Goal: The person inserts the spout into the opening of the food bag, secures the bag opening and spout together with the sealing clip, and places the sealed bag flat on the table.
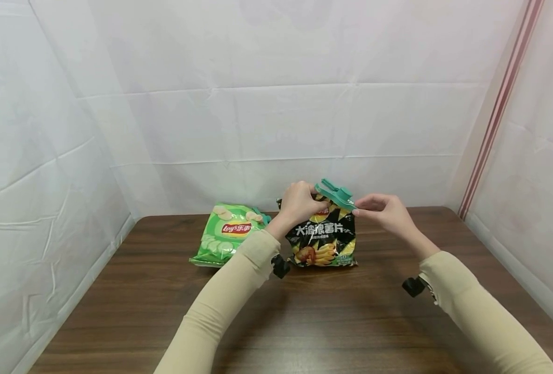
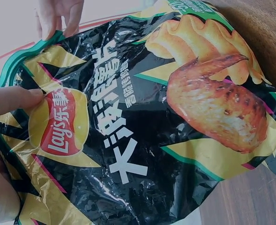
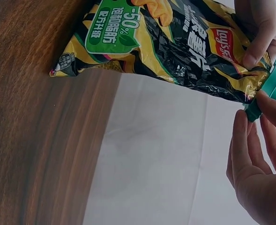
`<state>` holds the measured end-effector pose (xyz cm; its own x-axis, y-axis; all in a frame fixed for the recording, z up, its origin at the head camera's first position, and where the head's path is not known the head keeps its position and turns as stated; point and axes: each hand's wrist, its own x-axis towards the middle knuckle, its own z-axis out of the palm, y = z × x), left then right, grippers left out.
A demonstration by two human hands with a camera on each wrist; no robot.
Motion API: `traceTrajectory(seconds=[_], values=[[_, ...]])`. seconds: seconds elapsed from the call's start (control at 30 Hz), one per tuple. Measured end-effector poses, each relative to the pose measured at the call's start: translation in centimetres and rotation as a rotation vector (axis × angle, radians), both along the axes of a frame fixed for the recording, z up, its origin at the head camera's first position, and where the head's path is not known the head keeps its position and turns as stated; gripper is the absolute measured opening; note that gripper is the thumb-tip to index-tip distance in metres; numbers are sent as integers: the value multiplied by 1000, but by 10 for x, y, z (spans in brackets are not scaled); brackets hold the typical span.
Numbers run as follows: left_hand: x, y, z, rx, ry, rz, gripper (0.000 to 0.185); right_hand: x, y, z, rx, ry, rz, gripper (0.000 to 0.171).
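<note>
A black and yellow Lay's potato chip bag [image 1: 320, 241] stands upright on the brown table. My left hand [image 1: 299, 203] grips its top, thumb pressed on the front near the logo, as the left wrist view shows. Across the bag's top edge lies a teal bag clip [image 1: 338, 195], tilted down to the right. The right hand [image 1: 385, 210] pinches the clip's lower right end between thumb and fingers. In the right wrist view, the clip [image 3: 271, 84] sits over the gathered top corner of the bag.
To the left, a green Lay's chip bag [image 1: 220, 241] leans back on the table [image 1: 342, 322], with another teal clip [image 1: 262, 215] at its upper right. White sheeting [image 1: 276, 124] hangs behind the table and along both sides.
</note>
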<state>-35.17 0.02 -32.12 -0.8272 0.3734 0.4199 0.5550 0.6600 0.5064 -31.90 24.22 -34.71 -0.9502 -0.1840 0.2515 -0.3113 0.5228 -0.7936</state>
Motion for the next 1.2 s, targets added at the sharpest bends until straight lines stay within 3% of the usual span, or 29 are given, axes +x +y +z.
traceTrajectory(seconds=[0.17, 0.5, 0.77, 1.2], values=[[0, 0, 1, -4, -3, 3, 47, -2, -3, -1, -38, 24, 28, 31], [-1, -1, -1, -2, 11, -11, 39, -5, -8, -3, -77, 53, 27, 37], [-1, -2, -2, 5, 46, -33, 10, -3, -10, -1, -17, 42, 11, 43], [-1, 0, -2, -18, 41, -22, 13, -1, -16, 1, -17, 15, -42, 40]])
